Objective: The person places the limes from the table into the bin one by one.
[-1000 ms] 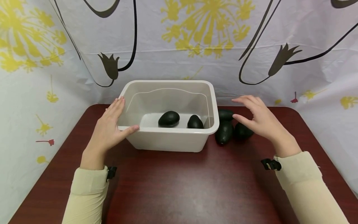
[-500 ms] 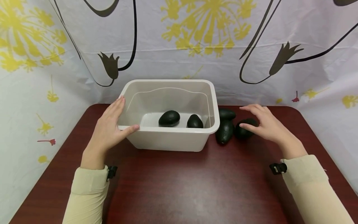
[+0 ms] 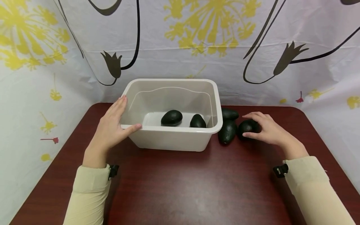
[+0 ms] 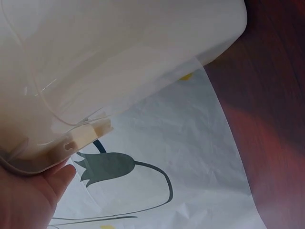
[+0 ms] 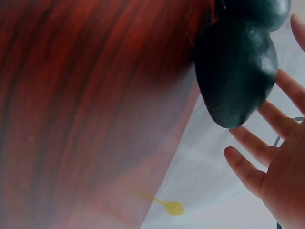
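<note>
A light plastic tub (image 3: 168, 137) stands on the table with two dark green avocados, one (image 3: 172, 118) near its middle and one (image 3: 198, 121) to the right. My left hand (image 3: 108, 129) rests on the tub's front left corner, fingers straight along the left rim and thumb over the front rim. On the table right of the tub are three more avocados. My right hand (image 3: 270, 129) reaches over the rightmost avocado (image 3: 247, 128), thumb at its near side and fingers at its far side. In the right wrist view, its fingers are spread beside a dark avocado (image 5: 236, 71).
Two avocados, one in front (image 3: 227, 132) and one behind (image 3: 230, 114), lie close against the tub's right side. The dark red wooden table (image 3: 191, 184) spreads under everything. A white patterned cloth (image 3: 168, 40) hangs behind and at both sides.
My right hand has moved right and lowered from above the avocados to around the rightmost one. The left hand stays on the tub's corner.
</note>
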### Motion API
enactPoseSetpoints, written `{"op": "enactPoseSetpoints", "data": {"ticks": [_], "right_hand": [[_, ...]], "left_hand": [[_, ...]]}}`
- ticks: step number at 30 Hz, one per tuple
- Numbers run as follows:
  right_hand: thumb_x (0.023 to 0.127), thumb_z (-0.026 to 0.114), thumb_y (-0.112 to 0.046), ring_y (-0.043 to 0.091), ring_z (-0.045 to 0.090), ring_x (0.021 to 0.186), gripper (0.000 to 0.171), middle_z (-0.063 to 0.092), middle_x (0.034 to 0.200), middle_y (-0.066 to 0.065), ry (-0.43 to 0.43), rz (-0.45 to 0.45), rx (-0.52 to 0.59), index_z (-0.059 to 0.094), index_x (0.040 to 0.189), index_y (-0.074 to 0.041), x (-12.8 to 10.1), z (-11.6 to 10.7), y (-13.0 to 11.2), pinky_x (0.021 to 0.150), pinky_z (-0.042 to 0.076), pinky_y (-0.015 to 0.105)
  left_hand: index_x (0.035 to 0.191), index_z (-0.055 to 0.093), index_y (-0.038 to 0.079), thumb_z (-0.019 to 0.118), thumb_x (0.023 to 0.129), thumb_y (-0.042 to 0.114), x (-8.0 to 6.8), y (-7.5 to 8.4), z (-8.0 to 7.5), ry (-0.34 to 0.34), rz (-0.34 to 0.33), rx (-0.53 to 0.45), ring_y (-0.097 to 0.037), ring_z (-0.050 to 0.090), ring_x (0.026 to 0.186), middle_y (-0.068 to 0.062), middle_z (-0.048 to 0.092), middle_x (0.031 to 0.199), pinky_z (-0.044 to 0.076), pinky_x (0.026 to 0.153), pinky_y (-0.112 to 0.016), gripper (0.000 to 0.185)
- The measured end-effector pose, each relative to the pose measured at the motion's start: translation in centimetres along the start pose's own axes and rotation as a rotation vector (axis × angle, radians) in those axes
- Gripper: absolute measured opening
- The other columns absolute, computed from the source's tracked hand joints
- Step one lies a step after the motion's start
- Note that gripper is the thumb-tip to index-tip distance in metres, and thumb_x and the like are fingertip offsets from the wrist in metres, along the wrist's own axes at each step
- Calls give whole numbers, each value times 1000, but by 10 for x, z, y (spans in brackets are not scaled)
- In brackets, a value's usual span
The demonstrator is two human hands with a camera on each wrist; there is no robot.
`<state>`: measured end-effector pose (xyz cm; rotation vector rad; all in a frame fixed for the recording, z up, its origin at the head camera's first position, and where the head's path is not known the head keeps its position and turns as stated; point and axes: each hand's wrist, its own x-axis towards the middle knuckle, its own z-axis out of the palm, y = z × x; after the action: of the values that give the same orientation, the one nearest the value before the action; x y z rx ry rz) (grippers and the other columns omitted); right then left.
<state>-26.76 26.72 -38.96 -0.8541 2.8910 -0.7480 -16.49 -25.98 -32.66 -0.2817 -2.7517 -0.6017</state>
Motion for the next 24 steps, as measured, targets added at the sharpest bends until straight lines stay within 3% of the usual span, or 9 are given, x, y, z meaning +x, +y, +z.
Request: {"op": "enactPoseSetpoints", "data": {"ticks": [10, 24], "right_hand": [[79, 83, -26, 44, 42, 122, 68, 48, 137, 24, -44, -42, -16, 53, 136, -5, -2, 8, 9, 98, 29, 57], [81, 81, -26, 45, 46, 111, 65, 49, 131, 22, -58, 28, -6, 52, 135, -7, 1, 14, 9, 90, 37, 55]], "left_hand": [[156, 28, 3, 70, 81, 59, -1, 2, -2, -8, -15, 5, -30, 25, 152, -9, 26, 165, 27, 118, -57, 102], [155, 29, 4, 70, 81, 59, 0, -1, 1, 3, -10, 13, -30, 27, 151, -9, 27, 164, 28, 117, -57, 101]]}}
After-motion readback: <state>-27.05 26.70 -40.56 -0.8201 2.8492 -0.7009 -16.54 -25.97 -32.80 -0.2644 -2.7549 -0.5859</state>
